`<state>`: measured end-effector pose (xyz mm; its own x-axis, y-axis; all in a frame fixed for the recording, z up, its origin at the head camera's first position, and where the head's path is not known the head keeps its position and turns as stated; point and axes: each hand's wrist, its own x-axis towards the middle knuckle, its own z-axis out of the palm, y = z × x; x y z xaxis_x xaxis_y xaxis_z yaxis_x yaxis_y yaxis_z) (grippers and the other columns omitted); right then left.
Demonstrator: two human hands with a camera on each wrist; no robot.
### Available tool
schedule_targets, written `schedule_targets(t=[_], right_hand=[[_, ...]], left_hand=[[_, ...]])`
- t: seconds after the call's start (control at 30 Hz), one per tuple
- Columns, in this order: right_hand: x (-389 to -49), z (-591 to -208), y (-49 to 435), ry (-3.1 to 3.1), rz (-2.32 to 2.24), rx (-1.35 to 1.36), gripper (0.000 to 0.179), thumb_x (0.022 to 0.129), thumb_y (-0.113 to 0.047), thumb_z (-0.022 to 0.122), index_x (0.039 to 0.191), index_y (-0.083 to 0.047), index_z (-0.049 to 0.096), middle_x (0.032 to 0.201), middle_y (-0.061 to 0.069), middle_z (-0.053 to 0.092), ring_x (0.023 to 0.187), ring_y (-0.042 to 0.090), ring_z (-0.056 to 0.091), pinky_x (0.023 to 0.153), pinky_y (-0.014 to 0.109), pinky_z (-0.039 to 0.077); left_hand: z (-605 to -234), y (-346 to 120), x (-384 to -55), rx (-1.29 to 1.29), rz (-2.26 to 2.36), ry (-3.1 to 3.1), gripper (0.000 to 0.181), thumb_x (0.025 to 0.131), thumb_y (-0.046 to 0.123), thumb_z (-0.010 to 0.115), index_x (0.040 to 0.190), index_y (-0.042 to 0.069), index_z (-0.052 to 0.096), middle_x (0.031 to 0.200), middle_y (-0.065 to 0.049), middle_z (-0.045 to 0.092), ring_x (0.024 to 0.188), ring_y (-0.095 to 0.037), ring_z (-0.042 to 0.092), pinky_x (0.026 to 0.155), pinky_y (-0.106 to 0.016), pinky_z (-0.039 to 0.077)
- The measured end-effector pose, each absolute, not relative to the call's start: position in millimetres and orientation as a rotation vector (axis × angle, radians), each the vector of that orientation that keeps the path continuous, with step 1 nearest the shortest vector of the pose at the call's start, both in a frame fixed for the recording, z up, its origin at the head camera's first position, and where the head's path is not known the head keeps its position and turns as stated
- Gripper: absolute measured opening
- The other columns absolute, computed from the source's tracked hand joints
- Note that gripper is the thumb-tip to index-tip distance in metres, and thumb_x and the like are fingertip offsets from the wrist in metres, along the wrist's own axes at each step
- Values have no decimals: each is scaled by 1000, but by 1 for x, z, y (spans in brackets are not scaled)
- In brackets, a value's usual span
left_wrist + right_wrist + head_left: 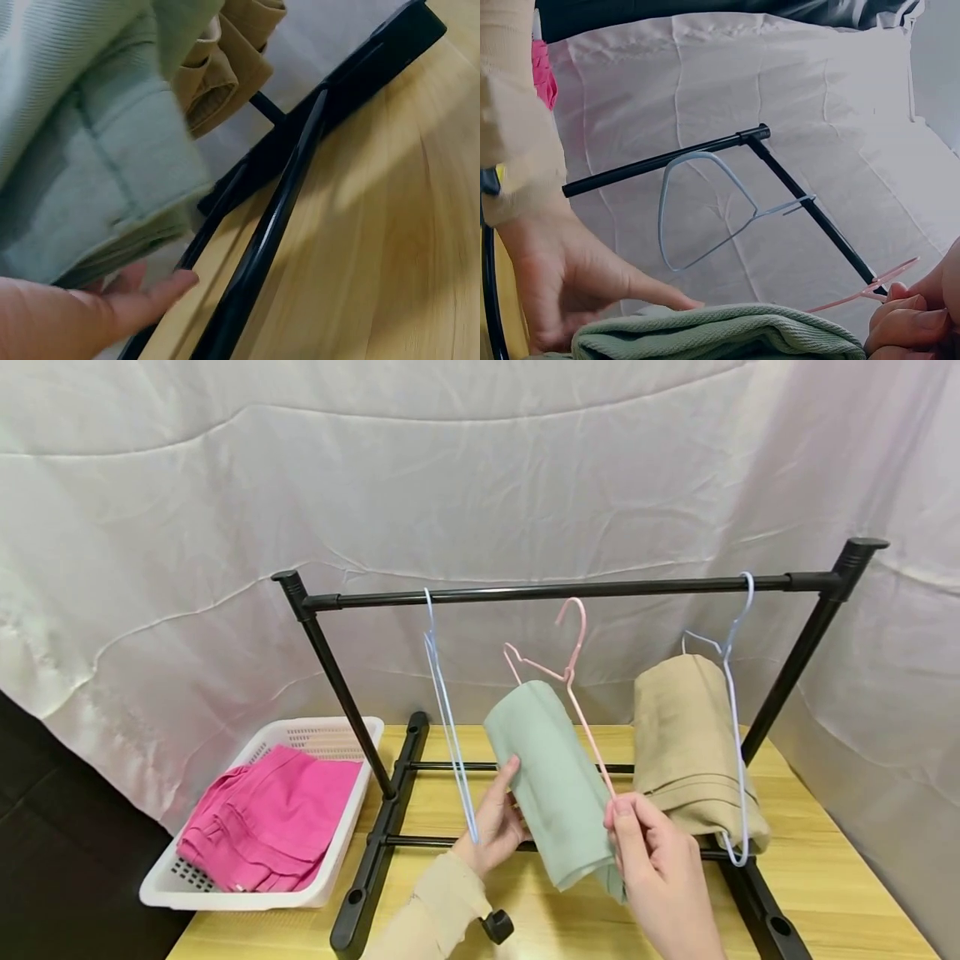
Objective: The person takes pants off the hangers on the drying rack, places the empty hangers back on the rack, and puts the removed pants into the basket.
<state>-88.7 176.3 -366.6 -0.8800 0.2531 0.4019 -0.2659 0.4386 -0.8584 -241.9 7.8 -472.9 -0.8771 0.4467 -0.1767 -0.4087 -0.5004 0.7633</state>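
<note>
Folded pale green trousers [551, 781] hang over a pink hanger [576, 685], whose hook shows just under the rack's top rod in the head view. My right hand [660, 864] pinches the hanger's lower front corner between thumb and fingers. On the other side of the cloth, my left hand [495, 827] rests against its left face, thumb fairly straight. The left wrist view shows its fingers [154, 300] by the trousers' layered lower edge [127, 240]. In the right wrist view, the folded top [720, 330] spans the space between both hands.
A black rack [517, 596] stands on a wooden table [840, 860]. An unloaded blue hanger [446, 718] hangs left; tan trousers [686, 735] hang right on another blue hanger [731, 677]. Pink folded clothing [277, 818] lies in a white basket [330, 877]. A pale curtain [480, 485] hangs behind.
</note>
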Motion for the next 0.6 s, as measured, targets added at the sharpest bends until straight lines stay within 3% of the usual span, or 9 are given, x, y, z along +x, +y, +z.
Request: schedule_targets(t=[0.1,0.2,0.6], right_hand=[[-89,-368,176,-2212,1437,33,28,114,-15,52,90,-14,65,64,-6,48,52,9,47,47,27,41],[-89,-370,174,-2206,1424,58,27,114,-14,53,90,-15,65,64,-7,48,52,8,46,47,26,40],[-91,-377,171,-2221,1397,52,27,113,-14,54,89,-17,65,65,-8,47,53,5,44,48,25,40]], left_hand=[[-473,14,-242,101,2389,1089,73,102,59,64,155,18,36,137,-1,62,128,-19,60,113,-43,50],[-473,14,-241,107,2419,1046,67,101,55,69,149,16,42,130,4,67,122,-14,65,110,-36,53],[-470,12,-243,21,2412,1176,57,100,41,75,142,14,48,121,3,73,111,-13,71,98,-34,59]])
